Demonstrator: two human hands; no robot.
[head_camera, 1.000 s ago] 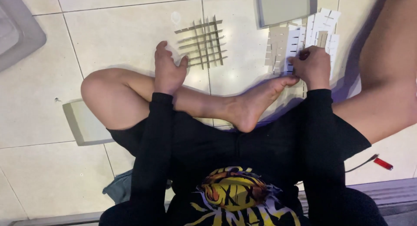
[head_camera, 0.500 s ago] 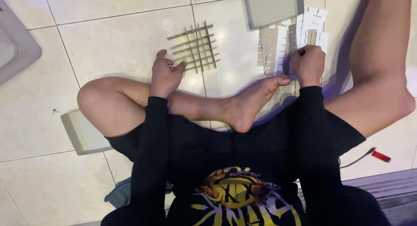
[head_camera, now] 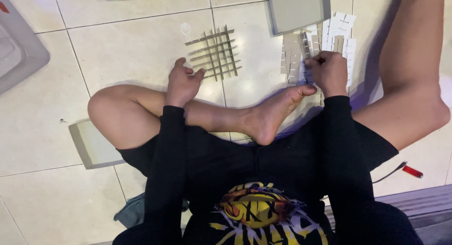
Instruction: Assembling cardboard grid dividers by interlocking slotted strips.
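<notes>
I sit on a tiled floor with my legs crossed. My left hand (head_camera: pixel 182 84) rests on my left shin, fingers loosely curled and holding nothing, just short of a grey cardboard lattice grid (head_camera: pixel 213 53) lying on the tiles. My right hand (head_camera: pixel 329 71) is closed on a slotted cardboard strip (head_camera: pixel 306 46) at the near edge of a pile of white and grey slotted strips (head_camera: pixel 340 34). My bare foot (head_camera: pixel 275 113) lies just below that hand.
A grey flat board (head_camera: pixel 296 9) lies at the top next to the strips. Another grey board (head_camera: pixel 94 146) sticks out under my left knee. A grey tray (head_camera: pixel 19 47) sits at the far left. A red-handled tool (head_camera: pixel 409 170) lies at the right.
The view shifted slightly down and left. My right hand stays pinched on the strip at the pile; my left hand stays on my shin.
</notes>
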